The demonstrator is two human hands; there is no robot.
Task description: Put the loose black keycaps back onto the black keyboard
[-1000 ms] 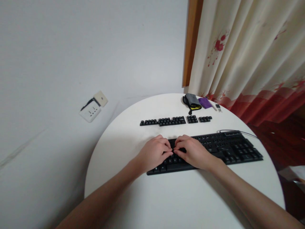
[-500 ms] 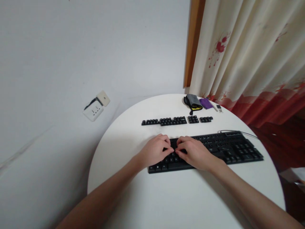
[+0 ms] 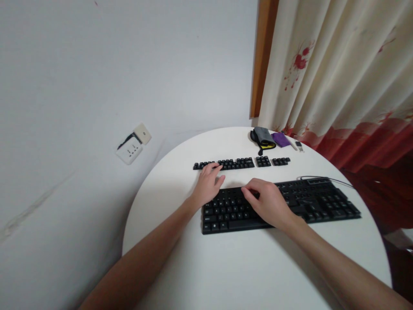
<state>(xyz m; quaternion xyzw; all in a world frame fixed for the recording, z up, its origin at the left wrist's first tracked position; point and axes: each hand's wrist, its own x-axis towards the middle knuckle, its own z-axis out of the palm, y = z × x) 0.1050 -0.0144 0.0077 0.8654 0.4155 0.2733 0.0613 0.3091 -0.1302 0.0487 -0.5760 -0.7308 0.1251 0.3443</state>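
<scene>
The left hand (image 3: 208, 186) has left the keyboard (image 3: 309, 200) for the loose keycaps (image 3: 238, 163) behind it. Its fingers cover some, so I cannot tell whether it pinches one. The right hand (image 3: 268, 203) rests on the keys, loosely spread, mid-desk (image 3: 241, 267).

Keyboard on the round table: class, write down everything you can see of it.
The keyboard is black, plastic-looking and full-size with a number pad at its right end. It lies flat on the white table. A thin cable leaves its far edge. The right hand rests on its middle keys; the left hand is just beyond its far left corner.
</scene>
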